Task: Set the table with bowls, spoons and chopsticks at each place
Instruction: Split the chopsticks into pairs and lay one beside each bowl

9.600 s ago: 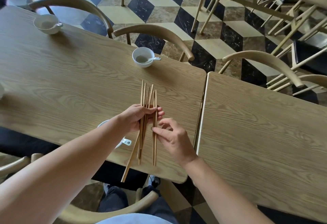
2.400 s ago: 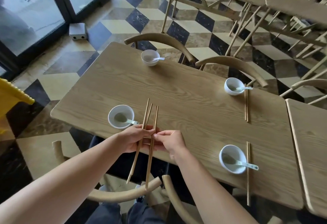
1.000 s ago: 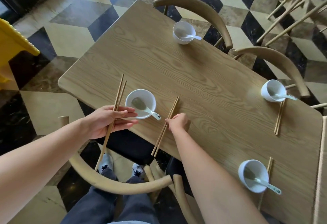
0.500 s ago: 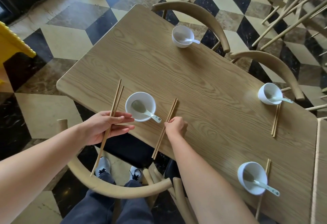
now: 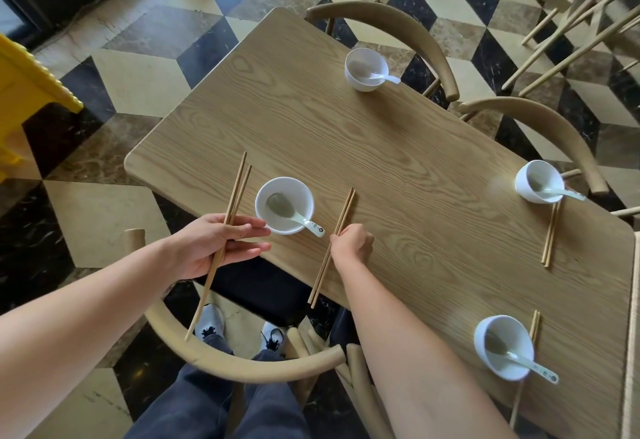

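Note:
On the wooden table (image 5: 398, 147) stand several white bowls, each with a spoon in it. The near left bowl (image 5: 284, 204) sits between my hands. My left hand (image 5: 214, 248) holds a pair of chopsticks (image 5: 235, 192) just left of that bowl. My right hand (image 5: 351, 242) pinches a second pair of chopsticks (image 5: 343, 216) lying to the bowl's right, their lower ends overhanging the table edge. The far right bowl (image 5: 538, 182) and the near right bowl (image 5: 504, 352) each have chopsticks beside them. The far left bowl (image 5: 366, 69) has only a spoon.
Curved wooden chairs stand around the table: one (image 5: 242, 362) right below my arms, two (image 5: 391, 19) at the far side. A yellow object (image 5: 31, 88) stands on the checkered floor at the left. Another table edge (image 5: 633, 334) adjoins at the right.
My right hand has set its pair of chopsticks down to the right of the near left bowl and still touches it. My left hand keeps the last pair beside the bowl.

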Demonstrator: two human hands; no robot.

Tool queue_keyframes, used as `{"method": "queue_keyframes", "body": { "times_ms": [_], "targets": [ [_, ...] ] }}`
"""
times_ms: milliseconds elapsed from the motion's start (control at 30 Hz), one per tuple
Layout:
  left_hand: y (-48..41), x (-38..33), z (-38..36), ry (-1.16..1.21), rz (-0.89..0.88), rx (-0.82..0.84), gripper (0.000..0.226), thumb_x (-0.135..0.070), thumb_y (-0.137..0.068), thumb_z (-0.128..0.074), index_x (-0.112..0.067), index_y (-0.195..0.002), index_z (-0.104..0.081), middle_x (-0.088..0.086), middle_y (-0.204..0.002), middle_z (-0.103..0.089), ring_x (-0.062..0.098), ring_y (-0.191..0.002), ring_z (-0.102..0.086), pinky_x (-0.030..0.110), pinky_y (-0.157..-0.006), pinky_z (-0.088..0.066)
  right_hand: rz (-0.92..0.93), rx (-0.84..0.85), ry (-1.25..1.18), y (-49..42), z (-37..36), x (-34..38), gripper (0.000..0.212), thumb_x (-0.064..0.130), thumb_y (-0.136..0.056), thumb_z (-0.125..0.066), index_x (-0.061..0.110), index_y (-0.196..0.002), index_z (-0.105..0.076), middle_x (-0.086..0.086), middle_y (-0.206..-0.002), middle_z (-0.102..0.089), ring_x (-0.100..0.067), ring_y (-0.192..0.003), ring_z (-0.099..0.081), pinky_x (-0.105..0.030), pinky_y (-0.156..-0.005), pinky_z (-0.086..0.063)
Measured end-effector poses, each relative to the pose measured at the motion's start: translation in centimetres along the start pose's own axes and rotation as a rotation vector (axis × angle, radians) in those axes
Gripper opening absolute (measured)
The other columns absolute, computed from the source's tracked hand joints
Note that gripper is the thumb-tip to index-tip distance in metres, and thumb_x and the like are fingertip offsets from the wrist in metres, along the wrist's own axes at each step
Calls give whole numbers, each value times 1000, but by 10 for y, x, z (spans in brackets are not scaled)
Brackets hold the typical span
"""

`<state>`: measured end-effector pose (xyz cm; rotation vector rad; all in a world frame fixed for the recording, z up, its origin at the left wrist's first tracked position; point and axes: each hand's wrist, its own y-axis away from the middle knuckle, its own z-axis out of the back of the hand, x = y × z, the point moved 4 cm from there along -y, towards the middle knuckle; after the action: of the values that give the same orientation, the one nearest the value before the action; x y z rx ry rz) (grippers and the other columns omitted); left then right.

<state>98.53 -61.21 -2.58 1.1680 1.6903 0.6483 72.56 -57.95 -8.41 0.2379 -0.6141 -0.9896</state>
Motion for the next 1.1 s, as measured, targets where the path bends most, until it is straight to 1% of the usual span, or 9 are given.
{"method": "queue_keyframes", "body": {
  "times_ms": [167, 233, 333, 433, 533, 600, 767, 900, 1100],
  "targets": [
    [0, 0, 0, -45, -2, -21, 24, -3, -98, -53, 0, -117, -67, 17, -115, -74, 33, -97, -74, 34, -65, -63, -33, 8, -51, 1, 5, -2, 14, 17, -84, -72, 2, -85, -70, -16, -97, -70, -35, -90, -69, -42, -80, -60],
    [1, -1, -3, -111, -9, -46, 22, -9, -99, -55, -3, -115, -69, 15, -111, -75, 25, -79, -76, 29, -54, -59, -68, 13, -135, 5, 17, -4, 13, 19, -84, -68, 7, -78, -67, -14, -91, -71, -33, -88, -70, -43, -79, -61],
    [3, -3, -18, -188, -44, -93, 22, -21, -99, -58, -6, -111, -70, 11, -98, -77, 14, -54, -61, 22, -39, -42, -50, 59, -353, 28, 39, -4, 11, 18, -83, -62, 13, -74, -67, -8, -77, -73, -24, -72, -75, -38, -72, -62],
    [8, -8, -49, -162, -108, -59, 24, -23, -102, -53, -6, -106, -69, 8, -81, -75, 12, -49, -54, 20, -37, -34, 28, 431, -628, 79, 47, 5, 14, 19, -89, -67, 7, -80, -71, -9, -74, -71, -18, -57, -71, -34, -64, -62],
    [16, -12, -88, -125, -189, -5, 27, -22, -104, -47, -7, -98, -69, 6, -76, -74, 13, -50, -59, 19, -39, -41, 80, 907, -684, 136, 53, 17, 27, 30, -91, -70, 4, -94, -72, -12, -84, -74, -26, -72, -73, -36, -70, -62],
    [21, -14, -112, -115, -247, 22, 26, -21, -104, -47, -7, -96, -68, 5, -74, -74, 13, -54, -61, 20, -43, -46, 113, 1011, -721, 158, 63, 21, 23, 26, -91, -70, 4, -96, -72, -13, -87, -74, -28, -78, -72, -37, -75, -62],
    [29, -18, -151, -207, -270, 143, 26, -29, -102, -52, -11, -102, -70, 4, -89, -74, 15, -66, -63, 29, -60, -46, 146, 920, -830, 164, 91, 21, 8, 7, -92, -66, -1, -93, -70, -13, -82, -71, -25, -74, -70, -38, -75, -62],
    [33, -29, -160, -302, -301, 153, 38, -44, -97, -57, -10, -106, -72, 2, -90, -76, 17, -67, -63, 29, -59, -46, 114, 829, -871, 158, 108, 20, 5, 5, -88, -71, 2, -90, -74, -12, -80, -74, -23, -72, -72, -33, -66, -60],
    [38, -37, -145, -285, -303, 296, 32, -32, -99, -54, -5, -109, -70, 9, -103, -77, 20, -77, -72, 31, -65, -58, 110, 804, -857, 166, 104, 26, 4, 6, -88, -71, 4, -90, -73, -14, -82, -74, -22, -72, -73, -34, -65, -61]
  ]
}}
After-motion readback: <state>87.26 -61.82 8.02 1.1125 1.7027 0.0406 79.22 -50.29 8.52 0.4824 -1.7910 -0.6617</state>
